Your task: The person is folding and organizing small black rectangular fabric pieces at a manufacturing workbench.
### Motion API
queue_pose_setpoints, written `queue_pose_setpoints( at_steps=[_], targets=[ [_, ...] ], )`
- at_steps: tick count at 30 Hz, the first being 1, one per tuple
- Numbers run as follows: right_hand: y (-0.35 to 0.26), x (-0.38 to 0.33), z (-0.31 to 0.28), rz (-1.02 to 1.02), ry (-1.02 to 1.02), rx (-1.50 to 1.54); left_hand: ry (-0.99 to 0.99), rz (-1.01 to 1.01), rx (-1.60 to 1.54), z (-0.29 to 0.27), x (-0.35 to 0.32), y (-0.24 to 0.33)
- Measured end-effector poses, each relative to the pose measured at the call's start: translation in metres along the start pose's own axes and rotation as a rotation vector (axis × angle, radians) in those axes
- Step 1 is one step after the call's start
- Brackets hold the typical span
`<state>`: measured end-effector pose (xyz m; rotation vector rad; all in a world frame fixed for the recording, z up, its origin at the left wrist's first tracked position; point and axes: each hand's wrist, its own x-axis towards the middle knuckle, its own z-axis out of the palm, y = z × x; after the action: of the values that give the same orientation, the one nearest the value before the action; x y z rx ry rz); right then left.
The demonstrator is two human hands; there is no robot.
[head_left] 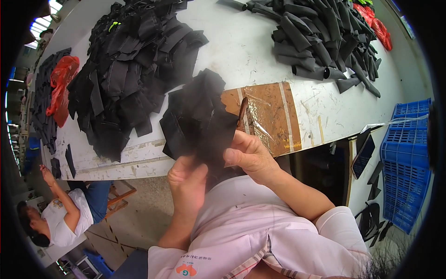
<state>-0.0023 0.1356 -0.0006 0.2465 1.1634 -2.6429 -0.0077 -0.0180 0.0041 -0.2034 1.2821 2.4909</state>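
Head view, seen from where I stand: person's left hand [188, 179] and right hand [250, 157] meet at a matte black fabric piece [214, 136], held in front of the body at the near edge of the tabletop [237, 44]; left fingers clamped on its lower edge, thumb up; right fingers clamped on its right side, thumb against index; the piece looks flat, soft-surfaced, angular at the corner, its lower part too dark and blurred to trace. Just behind it, partly covered, a small heap [193, 95] of similar black pieces, flat and square-cornered; beyond, to the left, a far larger pile [134, 69] of the same sort, overlapping flaps, pale stitch lines on some, one bright green scrap [114, 26] on top. Far right, a mound of black tubes [320, 39], rolled or sewn round, some open-ended; crinkled red plastic [63, 88] on the left, glossy and thin. Beside the right hand, flat brown cardboard [276, 123] with shiny clear film and pale tape strips, a slender dark tool [242, 111] at its left part, kind unclear; tabletop white, hard, scuffed; blue lattice plastic crate [405, 162] at right; a co-worker [69, 216] in a white top at lower left, well apart.
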Motion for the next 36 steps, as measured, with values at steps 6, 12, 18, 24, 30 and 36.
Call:
queue_pose_setpoints(
  at_steps=[6,12,18,24,30,36],
  targets=[
    [-0.006,-0.004,-0.009,-0.075,0.002,-0.439,-0.166,-0.113,-0.018,-0.019,-0.003,-0.015],
    [-0.035,-0.007,-0.009,-0.118,-0.298,-1.059,-0.252,-0.288,-0.054,0.001,0.026,0.033],
    [-0.037,-0.003,-0.008,-0.108,-0.457,-1.201,-0.413,-0.308,0.71,0.013,0.029,0.053],
    [-0.037,-0.002,0.0,-0.138,-0.605,-1.384,-0.492,-0.236,0.944,0.005,0.021,0.051],
    [-0.025,-0.016,0.005,-0.874,0.192,-1.504,0.085,0.082,0.555,0.008,-0.015,0.033],
    [-0.014,-0.019,0.035,-0.638,0.001,-1.235,0.09,0.459,0.848,0.016,-0.022,0.012]
  ],
)
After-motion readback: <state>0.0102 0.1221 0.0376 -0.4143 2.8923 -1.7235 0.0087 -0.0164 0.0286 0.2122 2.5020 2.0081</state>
